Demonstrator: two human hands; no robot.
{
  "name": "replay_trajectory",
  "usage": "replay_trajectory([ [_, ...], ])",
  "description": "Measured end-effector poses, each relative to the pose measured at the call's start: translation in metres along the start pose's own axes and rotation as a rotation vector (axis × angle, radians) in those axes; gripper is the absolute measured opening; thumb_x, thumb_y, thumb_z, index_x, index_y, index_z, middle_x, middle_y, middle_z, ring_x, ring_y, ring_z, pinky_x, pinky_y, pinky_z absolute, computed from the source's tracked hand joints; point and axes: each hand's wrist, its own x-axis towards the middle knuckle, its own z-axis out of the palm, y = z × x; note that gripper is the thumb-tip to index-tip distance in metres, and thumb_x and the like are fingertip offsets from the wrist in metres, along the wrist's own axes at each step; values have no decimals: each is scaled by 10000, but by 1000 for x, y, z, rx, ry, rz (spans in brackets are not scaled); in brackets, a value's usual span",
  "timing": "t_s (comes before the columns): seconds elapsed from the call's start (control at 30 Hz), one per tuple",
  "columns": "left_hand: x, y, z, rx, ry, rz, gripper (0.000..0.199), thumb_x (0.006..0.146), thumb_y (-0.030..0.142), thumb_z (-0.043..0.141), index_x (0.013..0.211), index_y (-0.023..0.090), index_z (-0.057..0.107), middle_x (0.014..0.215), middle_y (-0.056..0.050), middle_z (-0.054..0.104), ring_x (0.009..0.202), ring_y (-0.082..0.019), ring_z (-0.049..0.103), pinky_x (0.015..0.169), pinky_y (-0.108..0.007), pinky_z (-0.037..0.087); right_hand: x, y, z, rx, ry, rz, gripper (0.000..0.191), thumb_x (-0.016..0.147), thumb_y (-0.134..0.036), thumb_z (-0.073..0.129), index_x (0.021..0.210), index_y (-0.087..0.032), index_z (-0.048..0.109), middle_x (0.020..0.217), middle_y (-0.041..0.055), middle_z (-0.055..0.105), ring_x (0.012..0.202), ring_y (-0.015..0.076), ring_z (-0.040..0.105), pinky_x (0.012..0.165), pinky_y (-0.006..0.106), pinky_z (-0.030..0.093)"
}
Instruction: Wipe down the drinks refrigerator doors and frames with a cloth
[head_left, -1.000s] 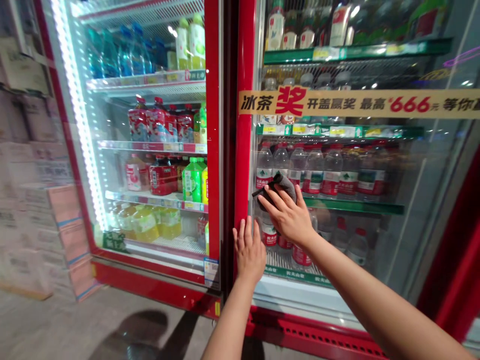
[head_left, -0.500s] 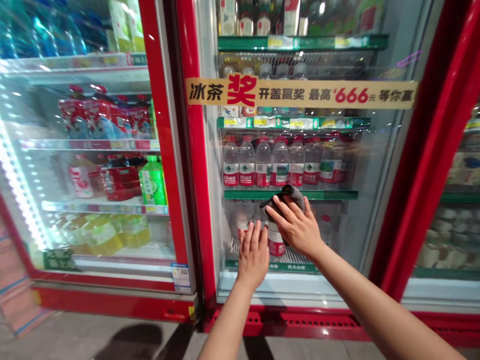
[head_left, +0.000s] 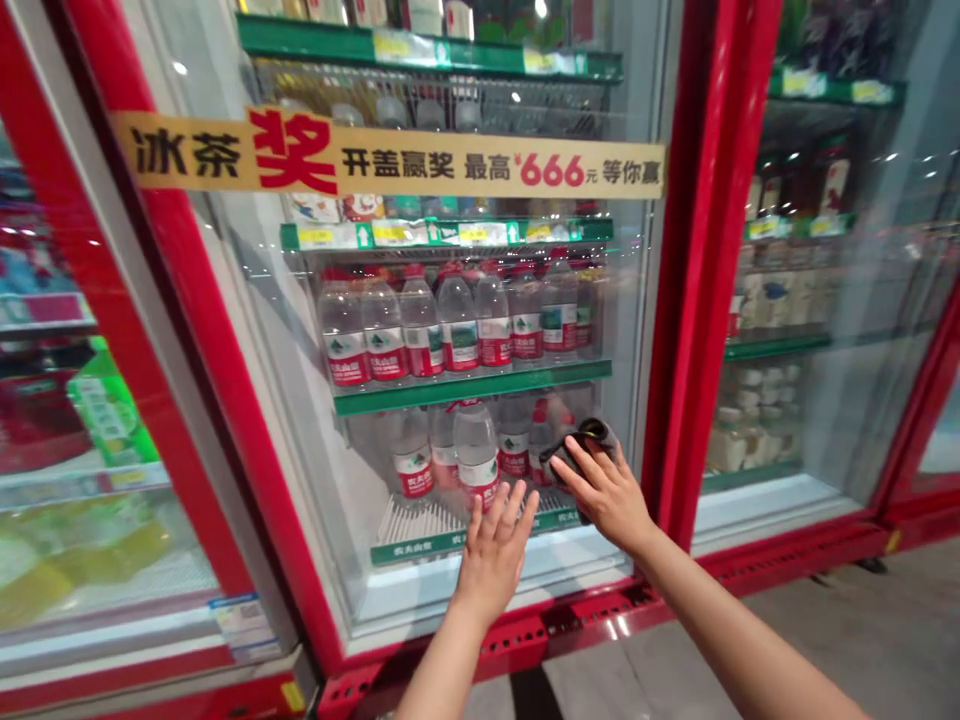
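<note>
My right hand [head_left: 611,495] presses a dark, bunched cloth [head_left: 592,437] flat against the glass door [head_left: 630,300] of a red-framed drinks fridge, near the lower right of the pane. The cloth's folded top shows above my fingers; the rest is hidden under the palm. Lower and to the left, my left hand [head_left: 495,555] lies on or close to the same glass, its fingers stretched and slightly spread, with nothing in it. Behind the pane, by the left fingertips, stands a water bottle [head_left: 477,450] with a red and white label.
Several water bottles [head_left: 457,325] fill the middle shelf behind the glass. A tan banner [head_left: 397,160] with printed characters crosses the door above. Red door frames [head_left: 694,300] stand on both sides, with another fridge to the right. Grey floor [head_left: 825,630] shows below.
The view has swung to the right. My right hand and the cloth have moved right and slightly down across the glass, towards the door's right edge. My left hand stays low on the pane.
</note>
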Motion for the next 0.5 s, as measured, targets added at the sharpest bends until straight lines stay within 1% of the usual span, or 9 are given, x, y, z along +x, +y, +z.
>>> replay_trajectory([
  [0.1,4,13,5,1,-7,19,768,853,304,672,1560,252,377,1696,-29,222,1589,-251,21,1296,-505,-11,-29,15,2,-4,-29,29,550,895,-172,633,1415,-348,588,1520,51,537,1379,274,488,1222,517,268],
  [0.17,5,19,8,10,-23,35,768,852,302,674,1559,258,379,1699,-23,209,1589,-254,16,1296,-508,-13,-30,21,0,2,-23,68,549,899,-147,613,1412,-340,589,1519,59,537,1373,284,497,1195,527,318],
  [0.2,5,21,8,15,-33,42,765,852,302,675,1558,262,381,1699,-20,206,1589,-255,15,1295,-509,-14,-24,24,-1,7,-15,97,557,906,-136,595,1424,-338,576,1533,64,520,1384,292,487,1184,539,335],
  [0.27,6,25,10,22,-51,50,758,855,301,675,1555,270,386,1699,-17,202,1589,-253,12,1295,-508,-15,0,28,-5,25,20,183,594,918,-117,555,1470,-335,525,1583,75,451,1432,313,434,1158,565,367],
  [0.37,8,27,12,12,-54,41,756,853,289,677,1552,270,391,1698,-18,201,1589,-246,12,1295,-507,-12,39,34,-9,75,134,333,665,918,-101,526,1537,-325,429,1647,86,333,1505,345,317,1115,577,419],
  [0.43,10,27,13,-1,-42,38,754,849,279,678,1549,267,398,1695,-21,207,1589,-243,15,1295,-506,-11,47,34,-8,104,192,369,693,916,-85,514,1557,-319,392,1656,93,313,1521,347,281,1105,575,430],
  [0.5,12,27,14,-11,-30,45,754,845,275,680,1547,260,404,1691,-26,214,1588,-245,18,1294,-507,-10,37,32,-7,115,201,331,682,918,-64,504,1548,-310,411,1631,103,364,1511,325,309,1117,563,418],
])
